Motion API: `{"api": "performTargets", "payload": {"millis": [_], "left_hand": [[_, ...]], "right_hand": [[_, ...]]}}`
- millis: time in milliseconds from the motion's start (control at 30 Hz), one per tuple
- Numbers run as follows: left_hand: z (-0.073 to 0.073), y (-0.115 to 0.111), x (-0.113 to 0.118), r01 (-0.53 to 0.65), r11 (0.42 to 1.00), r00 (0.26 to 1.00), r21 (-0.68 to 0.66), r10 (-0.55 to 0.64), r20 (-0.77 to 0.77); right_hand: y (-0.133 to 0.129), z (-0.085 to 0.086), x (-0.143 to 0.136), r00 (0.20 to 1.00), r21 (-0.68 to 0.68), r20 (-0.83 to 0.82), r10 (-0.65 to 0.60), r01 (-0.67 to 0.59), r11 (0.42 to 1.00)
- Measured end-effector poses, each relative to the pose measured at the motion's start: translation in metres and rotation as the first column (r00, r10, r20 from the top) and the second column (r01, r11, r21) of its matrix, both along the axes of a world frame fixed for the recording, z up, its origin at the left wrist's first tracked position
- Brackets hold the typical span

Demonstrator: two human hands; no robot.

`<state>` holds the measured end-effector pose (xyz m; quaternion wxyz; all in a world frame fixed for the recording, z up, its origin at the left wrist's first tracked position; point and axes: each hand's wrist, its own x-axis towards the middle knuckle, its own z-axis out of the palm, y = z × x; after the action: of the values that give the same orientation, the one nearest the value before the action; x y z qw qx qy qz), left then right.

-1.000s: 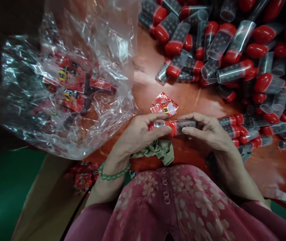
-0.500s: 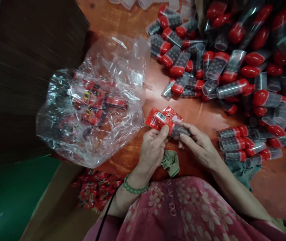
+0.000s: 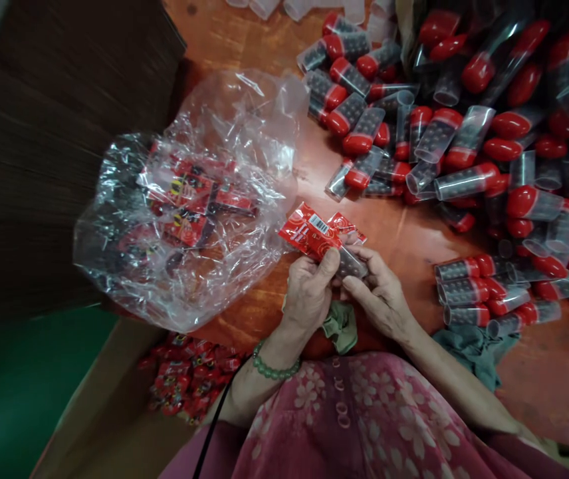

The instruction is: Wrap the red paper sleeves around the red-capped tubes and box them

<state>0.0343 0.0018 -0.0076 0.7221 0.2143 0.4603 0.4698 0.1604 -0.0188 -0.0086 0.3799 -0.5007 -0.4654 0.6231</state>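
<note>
Between my hands is a red printed packet (image 3: 309, 229) with a white barcode label, meeting a clear plastic tube (image 3: 350, 263) with dark dotted contents. My left hand (image 3: 309, 289) is closed on the packet, thumb pressed on top near the tube. The fingers of my right hand (image 3: 377, 286) are wrapped round the tube's other end. Whether the tube sits inside the packet or against it I cannot tell. Another red printed piece (image 3: 349, 225) shows just behind my fingers. Under my hands lies a crumpled green cloth (image 3: 340, 326).
At left lies a large clear plastic bag (image 3: 244, 133) with red packets inside. A heap of red-capped clear tubes (image 3: 429, 136) spreads over the right side. A box below the table edge contains red packets (image 3: 185, 382). A dark green cloth (image 3: 478, 352) lies at right.
My right hand has moved a little left and closer to my left hand. The red packet has shifted left and turned, showing more of its printed face.
</note>
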Motion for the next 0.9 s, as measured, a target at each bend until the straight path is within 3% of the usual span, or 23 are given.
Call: {"api": "performTargets", "payload": {"millis": [100,267,500,700,900], "left_hand": [[0.002,0.003,-0.003,-0.008,1.0,0.999,0.017,0.008,0.034],[0.001,0.005,-0.004,-0.069,0.996,0.994,0.05,0.064,0.088],[-0.004,-0.005,0.002,-0.042,0.998,0.996,-0.047,0.046,0.081],[0.0,0.001,-0.001,-0.07,0.998,0.99,0.011,0.068,0.121],[0.005,-0.005,0.007,-0.039,0.997,0.987,-0.071,0.05,0.155]], "right_hand": [[0.0,0.0,0.003,0.999,-0.016,0.002,0.045,-0.045,0.999],[0.0,0.0,0.002,0.999,-0.039,-0.005,-0.048,0.048,0.998],[-0.001,-0.002,-0.001,0.992,0.009,-0.045,-0.118,0.118,0.993],[0.003,-0.003,0.003,0.992,-0.018,-0.113,-0.047,0.045,0.999],[0.004,-0.005,0.001,0.982,0.087,-0.172,-0.077,0.093,0.992]]}}
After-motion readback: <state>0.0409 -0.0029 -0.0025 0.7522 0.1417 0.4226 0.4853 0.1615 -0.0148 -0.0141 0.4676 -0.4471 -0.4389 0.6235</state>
